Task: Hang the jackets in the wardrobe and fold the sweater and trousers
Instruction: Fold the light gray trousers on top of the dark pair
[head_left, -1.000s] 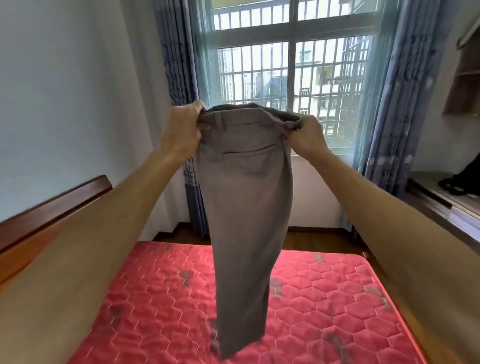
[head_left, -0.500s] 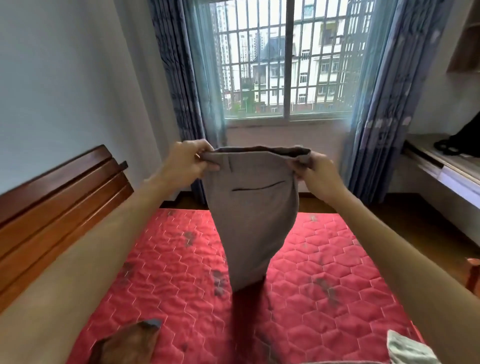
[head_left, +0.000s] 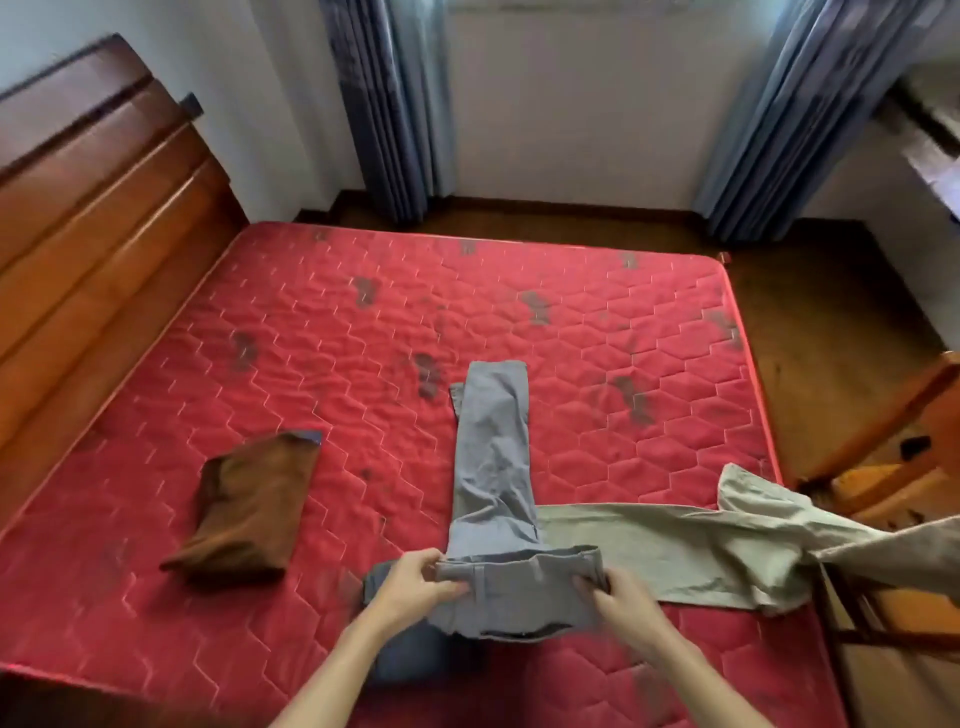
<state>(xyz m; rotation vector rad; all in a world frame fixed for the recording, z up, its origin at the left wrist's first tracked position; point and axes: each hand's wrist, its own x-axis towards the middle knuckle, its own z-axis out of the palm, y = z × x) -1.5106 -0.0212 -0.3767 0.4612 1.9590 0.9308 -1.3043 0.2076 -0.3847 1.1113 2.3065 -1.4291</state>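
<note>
Grey trousers (head_left: 493, 457) lie on the red mattress (head_left: 311, 338), legs stretched away from me, waistband nearest me. My left hand (head_left: 421, 584) pinches the waistband's left end and my right hand (head_left: 618, 597) pinches its right end, both just above the mattress. A folded brown sweater (head_left: 249, 504) rests to the left of the trousers. A beige garment (head_left: 691, 551) lies spread across the mattress to the right, partly under the trousers and draping off the bed's right edge.
A wooden headboard (head_left: 88, 208) runs along the left. Blue curtains (head_left: 395, 104) hang at the far wall with wooden floor (head_left: 810, 312) beyond the bed. A wooden chair (head_left: 893, 467) stands at the bed's right edge.
The trousers went from hanging in the air in front of the window to lying flat on the mattress. Both hands came down and toward me, and my view tilted down.
</note>
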